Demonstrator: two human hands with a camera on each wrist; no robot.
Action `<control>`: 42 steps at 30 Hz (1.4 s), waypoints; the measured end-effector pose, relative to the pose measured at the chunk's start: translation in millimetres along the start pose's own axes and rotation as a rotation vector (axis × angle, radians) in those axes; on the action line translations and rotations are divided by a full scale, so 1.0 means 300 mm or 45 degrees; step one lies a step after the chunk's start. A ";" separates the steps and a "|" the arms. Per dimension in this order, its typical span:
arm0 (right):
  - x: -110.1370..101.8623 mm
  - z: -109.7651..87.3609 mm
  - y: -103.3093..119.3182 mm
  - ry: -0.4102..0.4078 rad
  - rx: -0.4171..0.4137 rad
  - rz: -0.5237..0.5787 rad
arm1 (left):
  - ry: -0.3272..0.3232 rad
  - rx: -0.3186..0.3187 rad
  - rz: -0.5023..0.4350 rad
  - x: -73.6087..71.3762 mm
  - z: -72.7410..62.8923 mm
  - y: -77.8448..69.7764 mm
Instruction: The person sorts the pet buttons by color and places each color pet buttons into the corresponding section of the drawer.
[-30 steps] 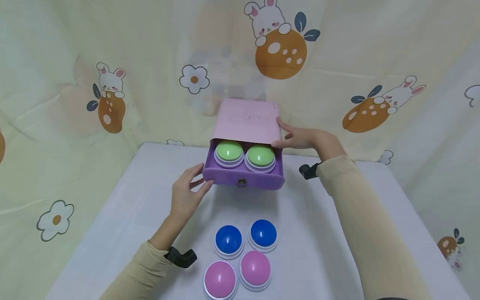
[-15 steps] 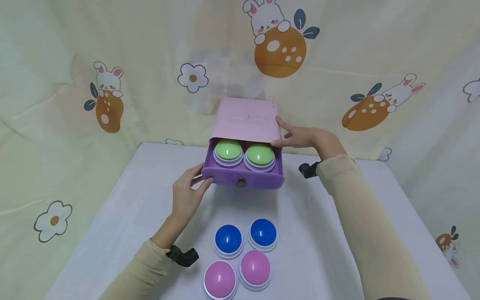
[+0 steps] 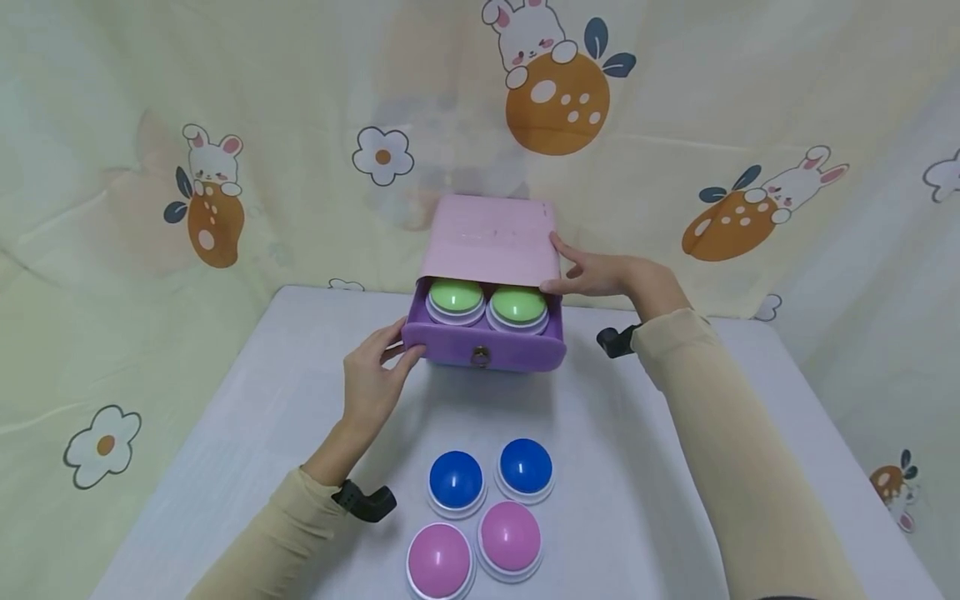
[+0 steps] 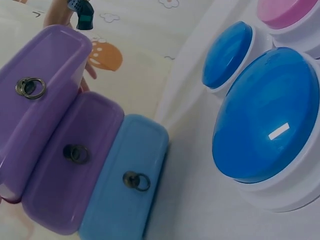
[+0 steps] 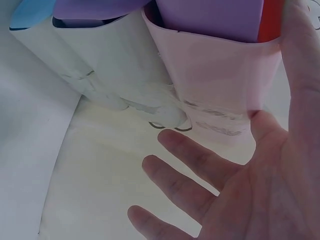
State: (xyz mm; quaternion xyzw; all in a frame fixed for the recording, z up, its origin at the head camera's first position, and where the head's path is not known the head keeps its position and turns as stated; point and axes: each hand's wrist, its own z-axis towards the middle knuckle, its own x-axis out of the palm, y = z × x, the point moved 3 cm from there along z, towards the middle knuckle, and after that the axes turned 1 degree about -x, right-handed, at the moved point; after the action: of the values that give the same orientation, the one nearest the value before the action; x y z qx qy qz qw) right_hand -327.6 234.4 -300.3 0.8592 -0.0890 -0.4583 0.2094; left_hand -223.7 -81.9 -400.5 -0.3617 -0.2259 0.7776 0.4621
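Observation:
In the head view, a purple drawer (image 3: pixel 517 352) stands partly pulled out of a pink casing (image 3: pixel 491 237). Two push buttons with green domes (image 3: pixel 519 305) and white bases sit side by side inside it. My left hand (image 3: pixel 371 379) pinches the drawer's left front corner, thumb on the front and fingers at the side. On the casing's right side, my right hand (image 3: pixel 600 273) rests with thumb and index finger touching it. The right wrist view shows that hand's other fingers (image 5: pixel 180 185) spread, holding nothing. A ring pull (image 4: pixel 31 88) hangs on the drawer front.
Beneath lie a second purple drawer (image 4: pixel 75 155) and a blue drawer (image 4: pixel 132 175), both shut. Nearer on the white table (image 3: pixel 615 500) stand two blue-domed buttons (image 3: pixel 457 480) and two pink-domed buttons (image 3: pixel 511 536). A patterned cloth (image 3: pixel 300 208) hangs behind.
The purple drawer has slid slightly back into the pink casing, with my left hand following it. The green domes are a little more covered. My right hand stays on the casing.

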 end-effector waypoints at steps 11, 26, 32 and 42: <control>-0.006 0.004 0.003 0.020 0.000 -0.017 | -0.044 -0.018 -0.047 0.024 0.042 0.024; -0.022 0.007 0.015 0.052 0.012 -0.059 | -0.076 -0.057 -0.068 0.059 0.079 0.044; -0.032 -0.002 0.022 0.049 0.021 -0.126 | -0.090 -0.075 -0.049 0.068 0.090 0.051; -0.036 0.002 0.022 0.066 0.009 -0.146 | -0.171 -0.115 -0.017 0.076 0.097 0.055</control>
State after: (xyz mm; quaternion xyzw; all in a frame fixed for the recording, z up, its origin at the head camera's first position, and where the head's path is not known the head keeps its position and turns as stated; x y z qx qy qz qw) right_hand -333.9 231.9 -289.7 0.8753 -0.0358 -0.4467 0.1820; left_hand -262.4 -70.1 -401.2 -0.3277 -0.2935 0.7860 0.4344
